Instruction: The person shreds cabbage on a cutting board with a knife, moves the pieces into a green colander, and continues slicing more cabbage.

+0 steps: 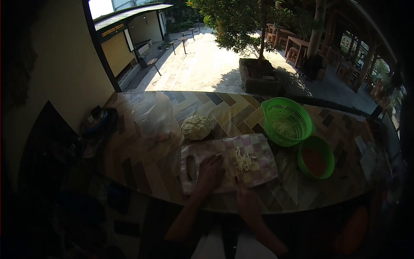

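My left hand rests on the checkered cutting board, its fingers bent together. Something pale shows at the fingertips, but what lies under them is hidden. On the right, my right hand is closed around a knife; only a dark part of it shows, and the blade is hard to make out. Thin shreds of cabbage lie in a small heap on the board, ahead of the right hand. Just beyond the board sits a pale head of cabbage.
A green colander with pale shreds inside stands right of the board. Beside it is a green bowl with orange contents. A clear plastic bag lies at the back left of the patterned table. Outside are a tree planter and stools.
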Demonstrator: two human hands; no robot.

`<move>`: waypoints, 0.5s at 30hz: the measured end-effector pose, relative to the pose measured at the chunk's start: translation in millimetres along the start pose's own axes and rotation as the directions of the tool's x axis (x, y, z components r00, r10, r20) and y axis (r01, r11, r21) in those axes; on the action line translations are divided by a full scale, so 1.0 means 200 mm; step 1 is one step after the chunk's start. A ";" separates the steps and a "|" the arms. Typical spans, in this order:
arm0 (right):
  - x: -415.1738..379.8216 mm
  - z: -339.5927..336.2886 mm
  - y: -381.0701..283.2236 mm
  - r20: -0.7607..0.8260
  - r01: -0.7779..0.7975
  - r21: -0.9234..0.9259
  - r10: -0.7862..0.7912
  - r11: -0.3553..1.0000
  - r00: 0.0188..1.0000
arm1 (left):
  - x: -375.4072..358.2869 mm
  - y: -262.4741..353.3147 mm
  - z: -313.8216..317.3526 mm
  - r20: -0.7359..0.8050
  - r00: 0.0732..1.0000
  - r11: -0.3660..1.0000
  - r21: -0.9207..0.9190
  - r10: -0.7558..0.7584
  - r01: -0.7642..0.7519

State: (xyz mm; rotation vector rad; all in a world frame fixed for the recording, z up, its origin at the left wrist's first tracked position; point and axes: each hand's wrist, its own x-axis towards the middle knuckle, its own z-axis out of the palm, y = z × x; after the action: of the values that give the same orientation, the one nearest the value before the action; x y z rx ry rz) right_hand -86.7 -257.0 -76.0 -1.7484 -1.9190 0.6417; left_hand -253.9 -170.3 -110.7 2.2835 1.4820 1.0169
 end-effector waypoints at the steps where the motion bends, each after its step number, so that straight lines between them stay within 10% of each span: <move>1: -0.01 -0.01 0.02 -0.011 -0.014 0.037 0.015 0.999 1.000 | 0.00 0.01 -0.02 -0.006 1.000 1.000 -0.004 -0.001 0.001; 15: -0.08 0.03 -0.02 -0.040 0.032 0.232 -0.024 0.972 0.999 | 0.00 0.00 0.01 -0.049 0.999 1.000 -0.005 0.003 -0.004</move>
State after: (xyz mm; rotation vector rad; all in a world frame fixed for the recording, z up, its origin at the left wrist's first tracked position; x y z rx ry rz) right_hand -92.6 -273.3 -79.3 -1.5737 -1.7617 0.7839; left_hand -252.5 -171.0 -111.3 2.2743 1.4929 1.0831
